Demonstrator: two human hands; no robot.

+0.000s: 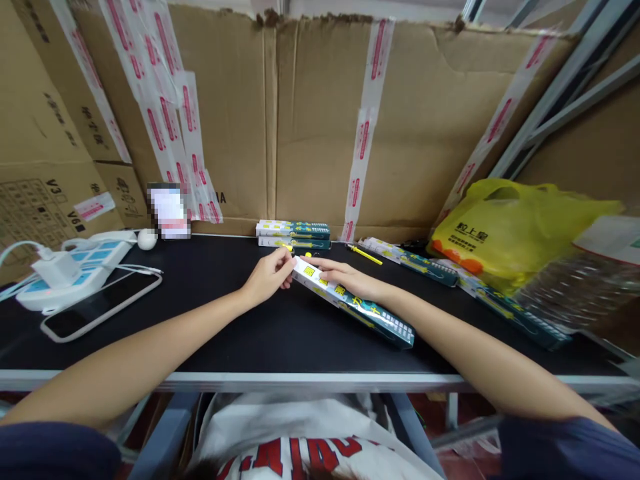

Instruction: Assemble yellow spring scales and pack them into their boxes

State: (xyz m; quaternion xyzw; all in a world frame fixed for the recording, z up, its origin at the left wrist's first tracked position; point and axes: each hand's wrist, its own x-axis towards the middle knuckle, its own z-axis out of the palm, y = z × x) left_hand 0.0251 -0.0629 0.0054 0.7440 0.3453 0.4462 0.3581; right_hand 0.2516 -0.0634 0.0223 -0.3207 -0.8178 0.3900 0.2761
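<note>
A long, narrow cardboard box (373, 308), white at one end and dark green at the other with yellow print, lies slanted above the black tabletop. My right hand (353, 279) is closed over its upper middle, thumb and fingers along its sides. At the white end my left hand (273, 273) is pinched together against the opening edge; what the fingertips hold is hidden. Small yellow pieces (309, 255) show just behind the fingers. Beyond my hands, several matching boxes (294, 233) are stacked against the cardboard wall.
A yellow stick-like tool (367, 255) lies right of centre. More boxes (410, 260) stretch toward a yellow plastic bag (515, 233) and a clear plastic bottle (575, 287). On the left are a power strip (107, 257), a phone (103, 303) and an upright screen (169, 210).
</note>
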